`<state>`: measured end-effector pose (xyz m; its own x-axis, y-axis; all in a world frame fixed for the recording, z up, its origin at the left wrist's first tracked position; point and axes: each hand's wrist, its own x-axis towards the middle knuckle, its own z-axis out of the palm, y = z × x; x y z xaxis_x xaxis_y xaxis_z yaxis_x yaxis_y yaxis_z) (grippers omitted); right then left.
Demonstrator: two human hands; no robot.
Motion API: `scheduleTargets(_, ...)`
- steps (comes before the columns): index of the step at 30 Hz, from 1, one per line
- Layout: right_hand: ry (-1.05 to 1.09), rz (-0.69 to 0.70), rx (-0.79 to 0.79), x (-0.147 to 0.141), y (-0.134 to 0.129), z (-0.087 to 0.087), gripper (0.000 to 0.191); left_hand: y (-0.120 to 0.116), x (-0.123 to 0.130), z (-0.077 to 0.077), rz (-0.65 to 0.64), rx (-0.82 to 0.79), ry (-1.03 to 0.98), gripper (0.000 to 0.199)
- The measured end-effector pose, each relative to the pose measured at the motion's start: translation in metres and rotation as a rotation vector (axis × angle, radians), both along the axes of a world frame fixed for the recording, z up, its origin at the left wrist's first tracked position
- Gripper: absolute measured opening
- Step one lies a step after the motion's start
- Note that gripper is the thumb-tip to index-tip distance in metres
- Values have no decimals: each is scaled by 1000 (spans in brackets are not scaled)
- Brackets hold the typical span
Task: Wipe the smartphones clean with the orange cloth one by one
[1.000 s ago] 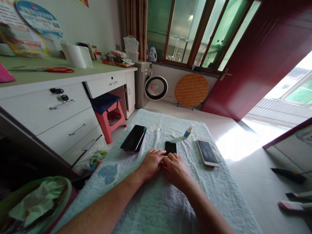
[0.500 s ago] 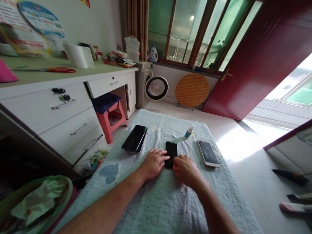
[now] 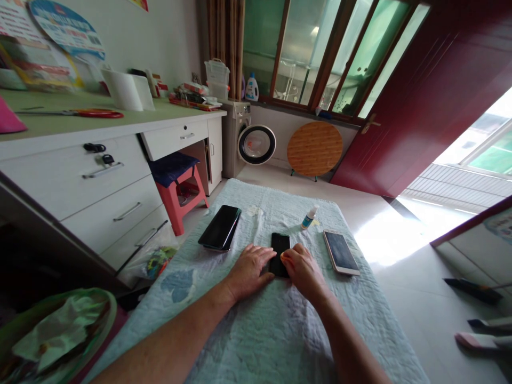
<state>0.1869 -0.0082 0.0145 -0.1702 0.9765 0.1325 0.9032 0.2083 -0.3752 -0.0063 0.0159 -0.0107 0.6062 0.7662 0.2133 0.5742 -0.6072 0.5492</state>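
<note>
The black smartphone [image 3: 280,243] lies between my two hands, long axis pointing away from me, neither hand clearly nearer. My left hand [image 3: 251,268] is spread, grasping nothing, fingertips at its left edge; my right hand [image 3: 303,268] pinches one small orange piece [image 3: 284,256] over its right edge. Beyond my fingers: one larger black device [image 3: 221,226] leftward, one white-framed smartphone [image 3: 341,252] rightward, one small bottle [image 3: 310,217] ahead.
</note>
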Motion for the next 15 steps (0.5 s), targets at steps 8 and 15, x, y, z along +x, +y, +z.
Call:
scheduleTargets(8, 37, 131, 39, -16, -2, -3, 22, 1, 0, -6, 21, -32, -45, 70)
scheduleTargets(15, 127, 281, -57, -14, -6, 0, 20, 3, 0, -7, 15, -24, -43, 65)
